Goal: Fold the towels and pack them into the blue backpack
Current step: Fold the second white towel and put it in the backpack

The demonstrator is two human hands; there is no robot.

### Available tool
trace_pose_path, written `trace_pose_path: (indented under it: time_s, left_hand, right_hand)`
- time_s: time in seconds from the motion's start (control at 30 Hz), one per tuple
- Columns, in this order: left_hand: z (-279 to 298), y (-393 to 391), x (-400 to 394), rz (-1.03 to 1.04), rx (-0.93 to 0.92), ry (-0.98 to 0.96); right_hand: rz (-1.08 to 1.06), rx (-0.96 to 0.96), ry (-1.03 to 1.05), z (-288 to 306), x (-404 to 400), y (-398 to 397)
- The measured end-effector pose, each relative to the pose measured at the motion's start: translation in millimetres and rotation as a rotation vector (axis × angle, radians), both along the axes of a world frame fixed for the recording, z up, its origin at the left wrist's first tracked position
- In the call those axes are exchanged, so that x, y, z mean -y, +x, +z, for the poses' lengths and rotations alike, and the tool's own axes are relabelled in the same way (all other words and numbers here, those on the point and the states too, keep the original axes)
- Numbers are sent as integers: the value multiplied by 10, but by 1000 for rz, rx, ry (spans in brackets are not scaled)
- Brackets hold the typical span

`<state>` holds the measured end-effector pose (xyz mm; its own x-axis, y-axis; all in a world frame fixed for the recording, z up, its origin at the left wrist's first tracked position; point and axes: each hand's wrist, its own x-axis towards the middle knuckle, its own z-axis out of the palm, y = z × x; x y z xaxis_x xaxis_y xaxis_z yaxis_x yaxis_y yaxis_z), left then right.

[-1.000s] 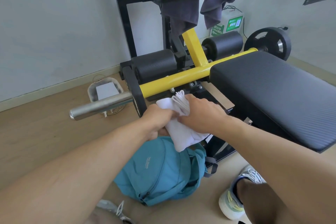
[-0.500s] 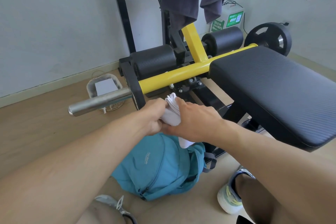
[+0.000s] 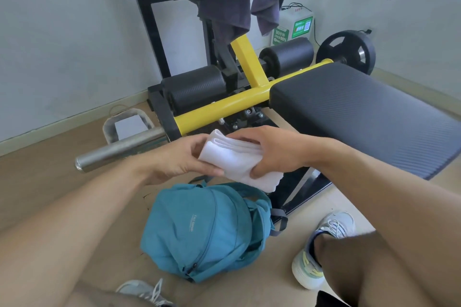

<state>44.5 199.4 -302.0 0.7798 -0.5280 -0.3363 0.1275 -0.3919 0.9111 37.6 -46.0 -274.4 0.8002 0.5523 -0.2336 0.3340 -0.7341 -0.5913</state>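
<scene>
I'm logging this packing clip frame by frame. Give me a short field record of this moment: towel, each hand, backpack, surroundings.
towel: folded white cloth towel, held in the air above the backpack
left hand: left hand pinches the towel's left end
right hand: right hand grips the towel from the right, fingers curled round it
backpack: blue fabric backpack lies on the floor below the hands; whether its main zip is open cannot be told
surroundings: black padded bench with yellow metal frame behind
</scene>
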Motion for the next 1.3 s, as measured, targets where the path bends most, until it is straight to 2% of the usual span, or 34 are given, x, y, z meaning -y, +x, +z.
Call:
trace_pose_path:
  time_s: [0.2,0.3,0.47,0.63,0.77,0.9,0.97,1.03,1.13,1.23,1.3]
  left_hand:
    - [-37,-11,76,48,174,69]
    - [-23,-8,121,124,180,-19]
    - [-13,34,74,303,-22,-266]
    - [3,32,41,482,-182,-431]
    - [23,51,12,464,-182,-504]
    - [48,87,23,473,-87,-501]
    - [43,98,23,430,60,-387]
    - [39,94,25,360,163,-287]
    - [3,57,64,232,210,-199]
    - [-16,11,133,159,193,-188]
    - [-14,3,193,201,224,-186]
  right_hand:
    - [26,10,-45,-39,43,32]
    - [8,-10,-6,-43,73,42]
    - [-99,-39,207,-12,172,69]
    - [-175,-104,377,-21,212,66]
    - [-268,-192,632,12,176,88]
    - [-330,-173,717,36,169,136]
    - [-326,-152,643,27,183,149]
    - [-262,-119,407,-1,193,130]
    - [-118,-43,70,-69,123,46]
    - [-86,-39,32,-49,-63,-58]
    - [-90,-41,23,-64,-158,-72]
